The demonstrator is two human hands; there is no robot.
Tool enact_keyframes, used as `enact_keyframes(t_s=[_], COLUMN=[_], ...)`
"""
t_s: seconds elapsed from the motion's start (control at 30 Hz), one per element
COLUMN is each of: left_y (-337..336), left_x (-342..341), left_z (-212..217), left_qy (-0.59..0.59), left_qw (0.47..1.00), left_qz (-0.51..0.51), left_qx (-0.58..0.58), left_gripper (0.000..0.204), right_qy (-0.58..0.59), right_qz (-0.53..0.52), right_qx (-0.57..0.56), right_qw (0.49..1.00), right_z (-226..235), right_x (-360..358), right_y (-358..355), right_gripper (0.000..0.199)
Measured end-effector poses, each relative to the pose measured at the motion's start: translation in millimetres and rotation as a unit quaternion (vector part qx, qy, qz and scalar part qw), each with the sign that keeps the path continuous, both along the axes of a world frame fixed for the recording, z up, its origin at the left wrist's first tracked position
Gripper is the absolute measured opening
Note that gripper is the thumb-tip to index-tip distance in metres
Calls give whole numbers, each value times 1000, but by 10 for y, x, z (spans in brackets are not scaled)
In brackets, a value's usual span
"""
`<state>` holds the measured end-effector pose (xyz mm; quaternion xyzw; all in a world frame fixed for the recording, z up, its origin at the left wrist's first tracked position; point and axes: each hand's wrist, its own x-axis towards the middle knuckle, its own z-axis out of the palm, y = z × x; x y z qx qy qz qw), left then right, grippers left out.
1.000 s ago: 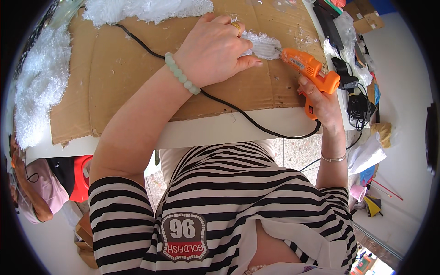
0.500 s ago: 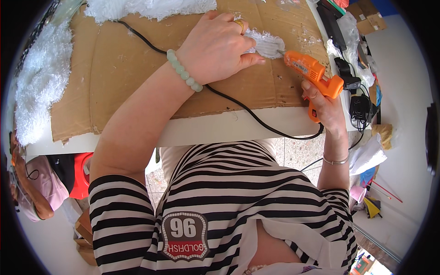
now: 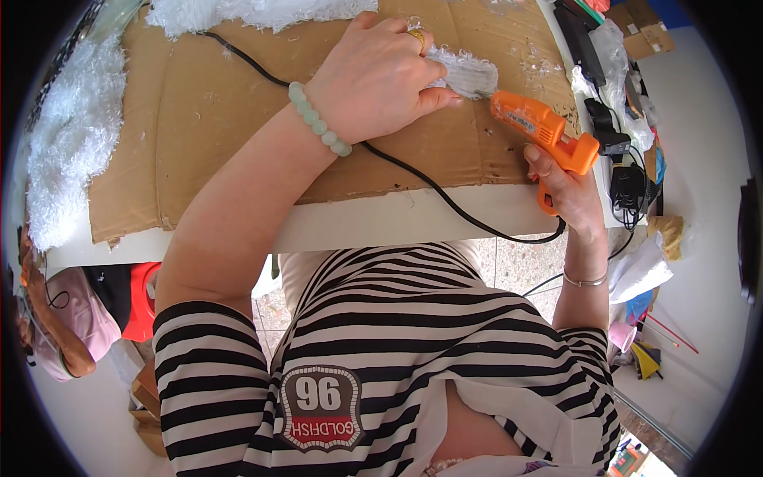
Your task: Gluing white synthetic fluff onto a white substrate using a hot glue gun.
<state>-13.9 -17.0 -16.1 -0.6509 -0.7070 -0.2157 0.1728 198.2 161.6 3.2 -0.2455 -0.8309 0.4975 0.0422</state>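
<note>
My right hand (image 3: 566, 187) is wrapped round the grip of an orange hot glue gun (image 3: 528, 119). The gun's nozzle points left and meets the near right end of a small white fluffy fabric piece (image 3: 473, 75). My left hand (image 3: 381, 75) reaches over the other end of that piece, its fingers closed on it; the far fingertips are partly hidden. A black cord (image 3: 445, 199) runs from the gun's grip, passes under my left wrist and comes out on the far side.
Brown cardboard (image 3: 230, 127) covers the white table (image 3: 381, 222). White fluffy material (image 3: 75, 151) lies at the left, and more (image 3: 254, 12) at the far edge. Black adapters and cables (image 3: 628, 187) crowd the right side. Another person's arm (image 3: 60, 334) shows at lower left.
The glue gun and my right hand have shifted slightly to the right. The fabric piece has moved a little the same way, while my left hand stays nearly in place on it.
</note>
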Motion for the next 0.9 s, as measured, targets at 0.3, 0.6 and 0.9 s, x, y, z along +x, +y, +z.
enact_keyframes(t_s=[0.3,0.6,0.9], left_y=[-8,-9,-3], left_x=[-13,-24,-31], left_z=[-19,-16,-12], left_qy=[-4,0,-12], left_qw=[1000,1000,1000], left_qz=[-11,-12,-16], left_qx=[0,5,2], left_gripper=[22,22,21], right_qy=[-6,28,19], right_qz=[-5,-1,-3], right_qx=[-27,-19,-25], right_qw=[1000,999,1000], right_z=[24,-23,5], right_x=[-27,-87,-168], right_y=[-45,-70,-99], right_gripper=[25,20,21])
